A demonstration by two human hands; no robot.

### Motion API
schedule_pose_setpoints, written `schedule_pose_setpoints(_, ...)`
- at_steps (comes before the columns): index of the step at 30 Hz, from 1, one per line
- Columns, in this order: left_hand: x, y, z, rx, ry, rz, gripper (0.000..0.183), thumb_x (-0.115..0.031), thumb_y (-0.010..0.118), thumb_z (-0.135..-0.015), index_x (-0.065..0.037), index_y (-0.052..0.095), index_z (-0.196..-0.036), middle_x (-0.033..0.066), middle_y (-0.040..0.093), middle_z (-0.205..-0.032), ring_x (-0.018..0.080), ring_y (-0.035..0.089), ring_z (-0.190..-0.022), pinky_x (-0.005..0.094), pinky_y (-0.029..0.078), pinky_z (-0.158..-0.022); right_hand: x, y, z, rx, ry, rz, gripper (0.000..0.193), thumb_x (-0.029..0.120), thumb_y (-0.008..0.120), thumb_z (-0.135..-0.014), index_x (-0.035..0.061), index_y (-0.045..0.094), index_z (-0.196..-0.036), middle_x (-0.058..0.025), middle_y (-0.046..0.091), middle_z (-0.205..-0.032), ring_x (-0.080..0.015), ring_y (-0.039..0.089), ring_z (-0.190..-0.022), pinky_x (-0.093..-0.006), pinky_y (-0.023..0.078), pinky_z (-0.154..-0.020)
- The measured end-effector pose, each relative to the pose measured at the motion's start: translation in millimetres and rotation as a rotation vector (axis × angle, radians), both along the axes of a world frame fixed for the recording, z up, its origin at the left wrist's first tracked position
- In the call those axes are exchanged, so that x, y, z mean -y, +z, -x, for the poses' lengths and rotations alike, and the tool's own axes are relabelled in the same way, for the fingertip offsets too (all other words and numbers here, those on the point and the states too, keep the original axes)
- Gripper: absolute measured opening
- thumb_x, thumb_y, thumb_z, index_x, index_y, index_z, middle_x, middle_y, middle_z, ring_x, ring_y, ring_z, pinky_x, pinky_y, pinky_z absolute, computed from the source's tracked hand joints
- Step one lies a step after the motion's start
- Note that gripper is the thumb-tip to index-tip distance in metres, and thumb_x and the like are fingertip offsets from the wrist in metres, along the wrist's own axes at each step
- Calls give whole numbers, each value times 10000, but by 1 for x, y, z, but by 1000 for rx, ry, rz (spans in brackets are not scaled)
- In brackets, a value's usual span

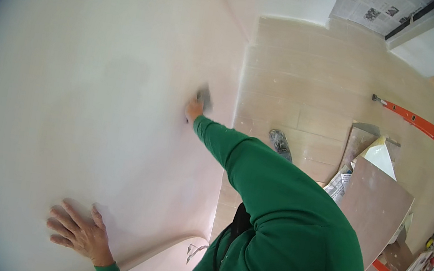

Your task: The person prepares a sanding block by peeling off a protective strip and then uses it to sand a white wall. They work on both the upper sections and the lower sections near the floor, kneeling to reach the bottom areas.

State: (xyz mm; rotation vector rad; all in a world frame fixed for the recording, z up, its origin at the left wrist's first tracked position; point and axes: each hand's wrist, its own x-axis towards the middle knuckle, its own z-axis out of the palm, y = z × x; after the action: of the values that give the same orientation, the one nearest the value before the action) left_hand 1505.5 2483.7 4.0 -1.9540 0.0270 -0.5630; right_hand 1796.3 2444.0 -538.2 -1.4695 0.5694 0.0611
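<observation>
My right hand reaches far down the pale pink wall and grips a small grey sanding block pressed flat against the wall surface near the corner. The green sleeve of that arm stretches from my body to the hand. My left hand lies flat on the same wall closer to me, fingers spread, holding nothing.
A wood-look floor lies below, with my shoe on it. An orange ladder crosses at the right. Cardboard sheets and newspaper are piled beside it. More newspaper covers the far top.
</observation>
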Motion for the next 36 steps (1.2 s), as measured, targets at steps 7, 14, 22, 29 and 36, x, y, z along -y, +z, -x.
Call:
schedule_pose_setpoints(7,-15,-22,67,-151,207,61,766,-629,398,-1082,-130,355,-1661,155,251,-1745,418,88,-1633,626,-42,-1284,3,348,-114,766,5,-94,629,226,474,-1082,-48,305,-1623,-306,286,-1676,-464,219,-1577,-538,155,-1304)
schedule_pose_setpoints(14,-2,-42,7,-320,110,121,750,-538,557,-1045,-175,353,-1669,136,292,-1736,396,186,-1618,617,55,-1296,99,373,-122,950,53,-67,630,220,527,-1054,12,339,-1618,-291,287,-1679,-442,275,-1563,-506,181,-1309)
schedule_pose_setpoints(22,72,-165,1,-436,105,1012,856,-347,750,-945,-90,347,-1654,243,220,-1734,462,147,-1611,630,78,-1290,248,40,105,-131,1427,563,692,479,425,-1086,-108,513,-1442,-315,618,-1351,-406,589,-1290,-434,433,-1128)
schedule_pose_setpoints(29,123,-311,98,561,261,2876,768,-402,639,-1064,-22,315,-1647,191,418,-1647,290,390,-1532,452,299,-1265,293,287,115,-93,1684,-120,655,523,665,-1014,-36,653,-1355,-139,705,-1299,-199,647,-1167,-343,496,-1020)
schedule_pose_setpoints(36,139,-289,96,575,-229,3715,622,-395,609,-1065,-68,463,-1574,134,597,-1499,267,606,-1335,460,487,-1146,227,262,119,-302,1759,-237,507,378,695,-1034,-32,679,-1330,-87,743,-1207,-160,683,-1104,-320,525,-997)
